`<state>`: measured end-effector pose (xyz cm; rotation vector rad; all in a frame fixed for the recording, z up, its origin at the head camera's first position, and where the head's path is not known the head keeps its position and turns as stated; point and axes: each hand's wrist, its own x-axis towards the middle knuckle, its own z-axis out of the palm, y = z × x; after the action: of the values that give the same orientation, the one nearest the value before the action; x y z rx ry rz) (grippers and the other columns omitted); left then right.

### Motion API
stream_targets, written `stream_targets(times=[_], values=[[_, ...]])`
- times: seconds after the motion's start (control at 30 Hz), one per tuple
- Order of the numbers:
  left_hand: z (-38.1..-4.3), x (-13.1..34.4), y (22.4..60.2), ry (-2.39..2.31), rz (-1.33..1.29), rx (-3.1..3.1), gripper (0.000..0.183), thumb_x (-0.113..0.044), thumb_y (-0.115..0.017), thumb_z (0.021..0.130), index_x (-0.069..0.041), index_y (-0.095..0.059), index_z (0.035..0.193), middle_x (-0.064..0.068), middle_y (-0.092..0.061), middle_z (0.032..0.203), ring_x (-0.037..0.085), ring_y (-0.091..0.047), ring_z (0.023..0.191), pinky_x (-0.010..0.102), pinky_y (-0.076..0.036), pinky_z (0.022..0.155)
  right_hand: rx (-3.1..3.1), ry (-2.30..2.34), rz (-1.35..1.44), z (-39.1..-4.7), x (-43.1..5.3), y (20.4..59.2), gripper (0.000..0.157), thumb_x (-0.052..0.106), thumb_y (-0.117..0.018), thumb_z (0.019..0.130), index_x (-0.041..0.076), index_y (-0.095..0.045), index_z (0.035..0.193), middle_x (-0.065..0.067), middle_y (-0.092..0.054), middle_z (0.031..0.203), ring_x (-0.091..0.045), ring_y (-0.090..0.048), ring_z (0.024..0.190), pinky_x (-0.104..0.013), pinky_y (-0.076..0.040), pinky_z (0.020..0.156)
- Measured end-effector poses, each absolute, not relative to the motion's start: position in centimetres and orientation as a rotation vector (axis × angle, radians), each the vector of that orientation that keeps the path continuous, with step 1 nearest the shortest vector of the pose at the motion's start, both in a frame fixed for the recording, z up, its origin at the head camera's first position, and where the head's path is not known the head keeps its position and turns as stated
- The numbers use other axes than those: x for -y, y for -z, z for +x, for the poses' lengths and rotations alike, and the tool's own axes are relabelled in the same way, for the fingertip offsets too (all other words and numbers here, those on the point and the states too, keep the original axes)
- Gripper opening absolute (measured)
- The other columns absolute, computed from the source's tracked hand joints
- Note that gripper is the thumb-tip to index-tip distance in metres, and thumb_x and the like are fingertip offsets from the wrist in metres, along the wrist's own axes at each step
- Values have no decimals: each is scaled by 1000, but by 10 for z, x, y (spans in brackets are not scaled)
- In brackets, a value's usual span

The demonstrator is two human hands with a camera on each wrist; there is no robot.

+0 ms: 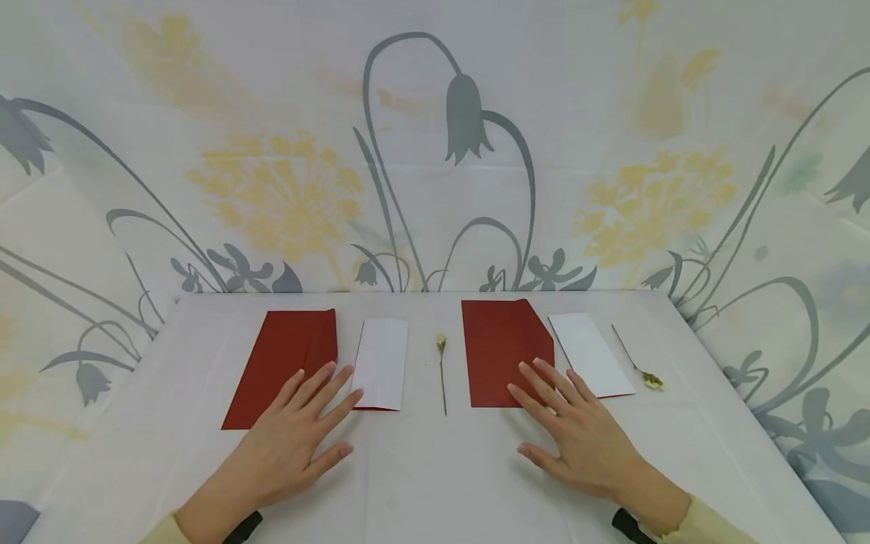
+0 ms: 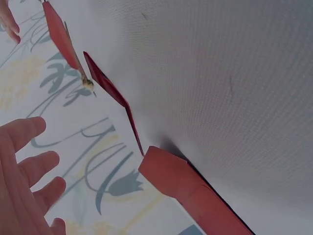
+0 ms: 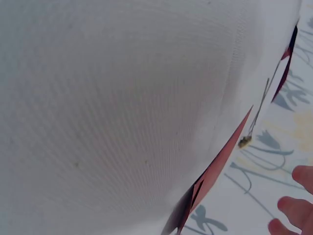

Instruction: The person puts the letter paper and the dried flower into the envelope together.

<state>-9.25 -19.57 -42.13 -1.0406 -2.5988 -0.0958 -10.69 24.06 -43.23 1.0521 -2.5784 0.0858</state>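
Observation:
In the head view my left hand (image 1: 292, 438) hovers with spread fingers by the near edge of the left red envelope (image 1: 279, 366) and a folded white card (image 1: 383, 363) with a red underside. My right hand (image 1: 581, 431) has its fingers spread too, over the lower right of the other red envelope (image 1: 506, 351) and near a second white card (image 1: 591, 353). A dried flower (image 1: 442, 370) on a thin stem lies between the two sets. Right of the second card lies another dried flower (image 1: 642, 363). Neither hand holds anything.
A white cloth covers the table (image 1: 421, 491). Behind it hangs a fabric backdrop (image 1: 435, 189) printed with grey and yellow flowers, which also runs along both sides. Dark straps (image 1: 628, 521) show at the wrists.

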Motion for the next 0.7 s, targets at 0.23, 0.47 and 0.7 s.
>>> stream_targets(times=[0.23, 0.47, 0.7], values=[[-97, 196, 420, 115, -1057, 2622, 56, -58, -43, 100, -19, -61, 136, 8, -48, 148, 32, -37, 139, 55, -23, 114, 2539, -179, 1069, -106, -238, 433, 65, 59, -45, 98, 15, -52, 145, -6, -44, 153, -29, -43, 137, -42, -29, 113], [-100, 199, 418, 151, -1043, 2618, 40, -48, -56, 98, -17, -68, 121, 4, -61, 127, 24, -55, 116, 46, -48, 98, 2496, -331, 1058, -109, -226, 434, 55, 52, -59, 95, 13, -62, 135, -2, -59, 137, -23, -57, 118, -40, -48, 97], [-106, 214, 413, 206, -937, 2595, 23, -35, -65, 95, -16, -71, 105, -2, -66, 104, 17, -60, 96, 36, -56, 75, 2489, -482, 1029, -113, -206, 433, 36, 37, -69, 90, 14, -69, 118, 6, -67, 111, -11, -62, 100, -33, -56, 78]])
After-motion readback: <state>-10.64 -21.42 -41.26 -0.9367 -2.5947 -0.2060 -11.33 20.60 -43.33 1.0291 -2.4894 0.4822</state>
